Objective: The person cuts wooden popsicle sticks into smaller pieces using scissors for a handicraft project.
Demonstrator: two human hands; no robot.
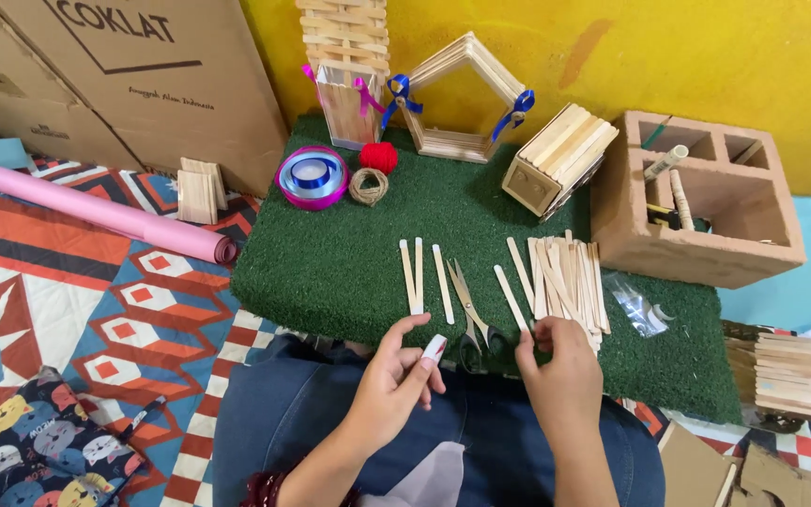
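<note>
My left hand (396, 376) holds a small white tube with a red cap (434, 348) between thumb and fingers, just below the near edge of the green turf mat (330, 253). My right hand (558, 371) pinches the lower end of the loose pile of wooden craft sticks (565, 277) on the mat. Three single sticks (421, 277) lie side by side to the left of the pile. Scissors (474, 319) rest between my hands, handles toward me.
At the mat's back stand a stick house frame (466, 94), a small stick house (558, 160), a stick box with ribbons (347, 103), ribbon spools (313, 176), twine (369, 186) and red yarn (379, 157). A clay block (706, 202) holds tools at right. A pink roll (105, 214) lies left.
</note>
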